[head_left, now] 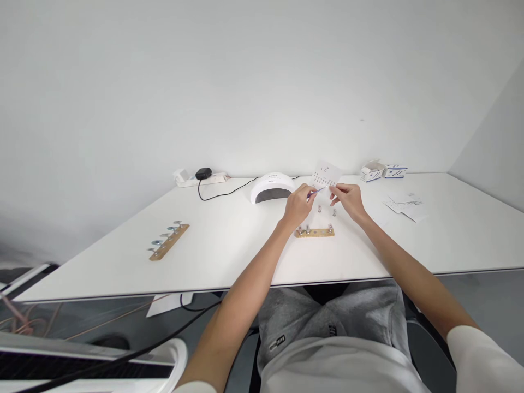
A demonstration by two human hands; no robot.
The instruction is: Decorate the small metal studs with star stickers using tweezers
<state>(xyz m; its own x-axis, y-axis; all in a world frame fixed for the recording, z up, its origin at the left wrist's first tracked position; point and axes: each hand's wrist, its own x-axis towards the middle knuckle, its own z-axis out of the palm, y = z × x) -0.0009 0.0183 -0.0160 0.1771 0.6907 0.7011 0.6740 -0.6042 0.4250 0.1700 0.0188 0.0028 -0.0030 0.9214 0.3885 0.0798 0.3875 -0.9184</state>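
Observation:
My left hand is closed in a pinch on a thin stick-like tool whose tip points right. My right hand is closed on the lower edge of a small white card with rows of tiny dots, held tilted above the table. Both hands hover just behind a short wooden strip that carries small metal-topped pegs. Two loose small pegs stand on the white table between the hands and the strip.
A second wooden strip with several pegs lies at the left. A white dome-shaped lamp sits behind the hands, its cable running to a power strip. Two small boxes and loose papers lie at the right.

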